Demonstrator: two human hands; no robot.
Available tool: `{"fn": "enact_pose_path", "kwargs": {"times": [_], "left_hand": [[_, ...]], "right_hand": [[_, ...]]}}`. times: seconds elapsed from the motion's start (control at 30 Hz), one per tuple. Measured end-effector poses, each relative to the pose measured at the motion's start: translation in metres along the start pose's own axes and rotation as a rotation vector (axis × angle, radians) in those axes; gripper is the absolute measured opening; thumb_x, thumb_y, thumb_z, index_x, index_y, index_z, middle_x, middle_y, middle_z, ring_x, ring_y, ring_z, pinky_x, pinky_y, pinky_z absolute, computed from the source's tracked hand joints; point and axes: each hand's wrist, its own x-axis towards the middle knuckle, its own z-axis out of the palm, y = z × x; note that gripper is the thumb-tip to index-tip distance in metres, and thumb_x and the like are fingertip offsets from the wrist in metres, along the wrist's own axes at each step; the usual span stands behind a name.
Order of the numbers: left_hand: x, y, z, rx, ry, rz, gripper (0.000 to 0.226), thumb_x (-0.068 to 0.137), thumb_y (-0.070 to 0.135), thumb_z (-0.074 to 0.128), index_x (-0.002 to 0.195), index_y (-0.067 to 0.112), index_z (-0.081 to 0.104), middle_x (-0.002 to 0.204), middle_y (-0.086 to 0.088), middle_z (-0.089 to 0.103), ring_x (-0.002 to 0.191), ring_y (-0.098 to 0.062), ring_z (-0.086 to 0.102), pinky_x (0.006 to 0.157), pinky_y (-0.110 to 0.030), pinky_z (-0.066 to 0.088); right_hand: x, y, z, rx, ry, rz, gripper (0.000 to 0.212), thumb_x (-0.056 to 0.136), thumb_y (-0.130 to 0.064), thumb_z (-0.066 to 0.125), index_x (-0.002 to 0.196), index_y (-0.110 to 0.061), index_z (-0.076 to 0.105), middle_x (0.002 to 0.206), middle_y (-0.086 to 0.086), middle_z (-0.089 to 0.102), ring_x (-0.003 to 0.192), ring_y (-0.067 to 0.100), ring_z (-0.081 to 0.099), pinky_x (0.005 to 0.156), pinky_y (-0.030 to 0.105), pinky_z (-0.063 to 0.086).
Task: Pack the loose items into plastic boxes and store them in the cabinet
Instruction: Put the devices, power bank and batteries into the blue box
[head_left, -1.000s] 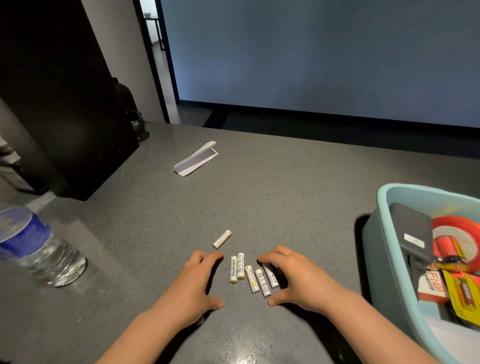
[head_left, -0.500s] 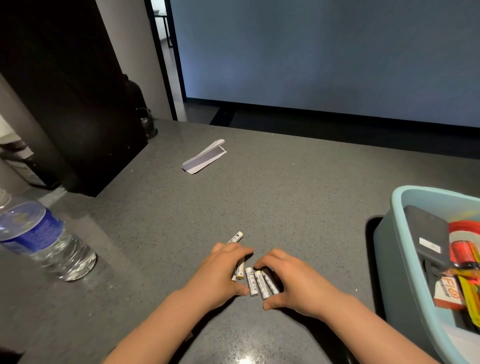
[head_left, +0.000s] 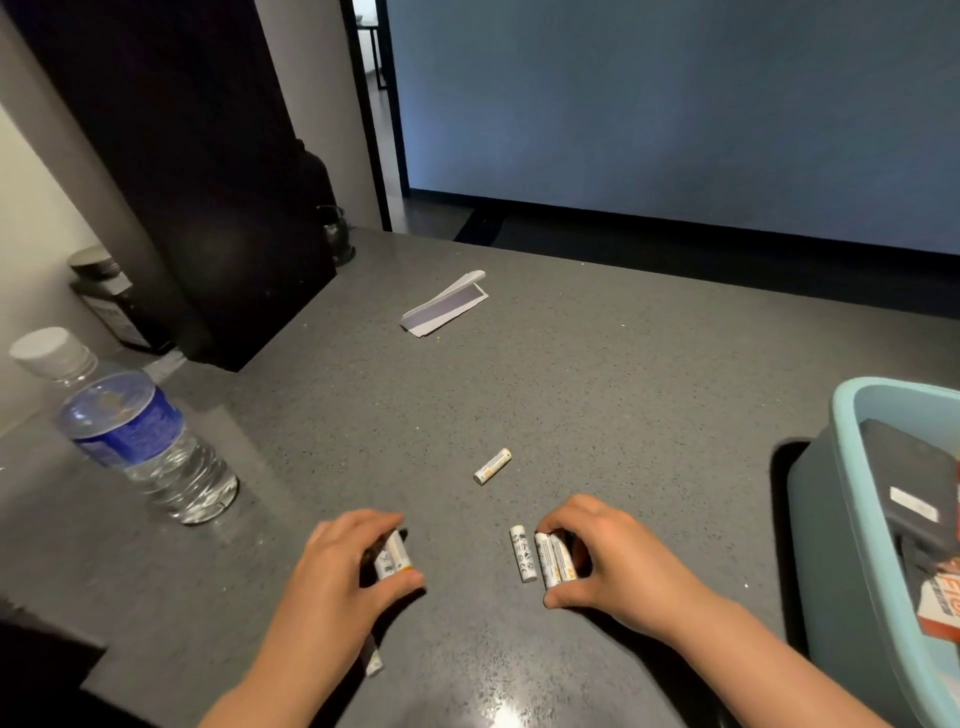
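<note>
The step in hand looks like gathering: loose batteries are being collected off the grey table (head_left: 597, 374) before they go into the light-blue plastic box (head_left: 852, 499) at the right edge. The left hand (head_left: 337, 577) curls its fingers and thumb round what looks like two batteries (head_left: 393, 560). The right hand (head_left: 608, 561) pinches two batteries (head_left: 555, 561) between fingers and thumb, low on the table. One more battery (head_left: 522, 553) lies just beside that pair on the left, free of the hand, and a single battery (head_left: 492, 466) lies apart, further from the person, between the two hands. Near the left wrist something small and battery-like (head_left: 373, 657) lies on the table — too blurred to name.

So I count six batteries for certain, one box, one water bottle (head_left: 140, 441) and one folded paper (head_left: 444, 304). The box already holds a black flat object and red packets.

The next move, as I judge it, calls for picking up the two free batteries — they roll easily — and then carrying the lot to the box.
</note>
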Motion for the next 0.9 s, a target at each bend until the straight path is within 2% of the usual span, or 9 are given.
{"fn": "enact_pose_path", "kwargs": {"times": [0.2, 0.3, 0.4, 0.47, 0.57, 0.67, 0.8, 0.9], "left_hand": [[-0.049, -0.022, -0.028, 0.029, -0.056, -0.151, 0.052, 0.062, 0.038, 0.084, 0.11, 0.035, 0.064, 0.103, 0.034, 0.049, 0.103, -0.002, 0.049, 0.083, -0.004, 0.031], [-0.065, -0.027, -0.032, 0.047, -0.106, -0.18, 0.053, 0.062, 0.045, 0.082, 0.111, 0.036, 0.063, 0.103, 0.033, 0.049, 0.103, 0.004, 0.046, 0.084, -0.001, 0.029], [-0.078, -0.028, -0.029, 0.056, -0.151, -0.196, 0.059, 0.063, 0.052, 0.079, 0.116, 0.037, 0.06, 0.103, 0.033, 0.047, 0.101, 0.004, 0.045, 0.083, -0.003, 0.03], [-0.083, -0.026, -0.025, 0.057, -0.132, -0.205, 0.059, 0.067, 0.046, 0.078, 0.121, 0.037, 0.056, 0.106, 0.034, 0.043, 0.103, 0.004, 0.041, 0.084, -0.001, 0.028], [-0.08, -0.02, -0.018, 0.065, -0.08, -0.191, 0.065, 0.07, 0.04, 0.078, 0.128, 0.032, 0.051, 0.111, 0.027, 0.047, 0.107, 0.001, 0.039, 0.086, -0.001, 0.026], [-0.07, -0.013, -0.014, 0.087, -0.1, -0.191, 0.075, 0.071, 0.042, 0.076, 0.137, 0.032, 0.042, 0.12, 0.021, 0.049, 0.11, -0.002, 0.038, 0.088, -0.011, 0.03], [-0.054, -0.004, -0.008, 0.166, -0.199, -0.119, 0.079, 0.072, 0.045, 0.074, 0.14, 0.037, 0.036, 0.113, 0.018, 0.047, 0.105, -0.004, 0.037, 0.086, -0.015, 0.033], [-0.045, 0.0, -0.003, 0.213, -0.245, -0.063, 0.07, 0.073, 0.044, 0.073, 0.136, 0.038, 0.042, 0.108, 0.017, 0.044, 0.1, -0.004, 0.034, 0.08, -0.016, 0.031]], "right_hand": [[0.008, -0.043, 0.008, 0.051, 0.035, -0.147, 0.055, 0.067, -0.042, 0.082, 0.115, -0.03, 0.057, 0.104, -0.016, 0.048, 0.087, 0.006, 0.051, 0.074, 0.016, 0.042], [0.016, -0.064, 0.017, 0.06, 0.005, -0.216, 0.055, 0.067, -0.041, 0.081, 0.115, -0.029, 0.057, 0.107, -0.013, 0.05, 0.091, 0.008, 0.053, 0.08, 0.021, 0.044], [0.023, -0.068, 0.028, 0.047, -0.028, -0.228, 0.056, 0.067, -0.043, 0.081, 0.116, -0.03, 0.056, 0.109, -0.014, 0.05, 0.096, 0.008, 0.054, 0.084, 0.026, 0.045], [0.024, -0.064, 0.033, 0.029, -0.04, -0.21, 0.058, 0.067, -0.044, 0.081, 0.117, -0.03, 0.056, 0.109, -0.014, 0.05, 0.097, 0.008, 0.053, 0.084, 0.026, 0.045], [0.022, -0.057, 0.035, 0.026, -0.042, -0.19, 0.059, 0.066, -0.045, 0.082, 0.117, -0.03, 0.057, 0.106, -0.015, 0.049, 0.094, 0.007, 0.053, 0.082, 0.024, 0.045], [0.019, -0.055, 0.035, 0.043, -0.034, -0.188, 0.056, 0.065, -0.044, 0.083, 0.113, -0.03, 0.058, 0.098, -0.019, 0.046, 0.086, 0.005, 0.052, 0.079, 0.023, 0.045], [0.014, -0.05, 0.033, 0.064, -0.021, -0.17, 0.056, 0.064, -0.043, 0.083, 0.113, -0.03, 0.058, 0.099, -0.018, 0.047, 0.082, 0.005, 0.053, 0.075, 0.02, 0.045], [0.011, -0.047, 0.029, 0.079, 0.013, -0.16, 0.058, 0.064, -0.045, 0.084, 0.114, -0.032, 0.058, 0.1, -0.02, 0.048, 0.083, 0.004, 0.054, 0.074, 0.019, 0.046]]}}
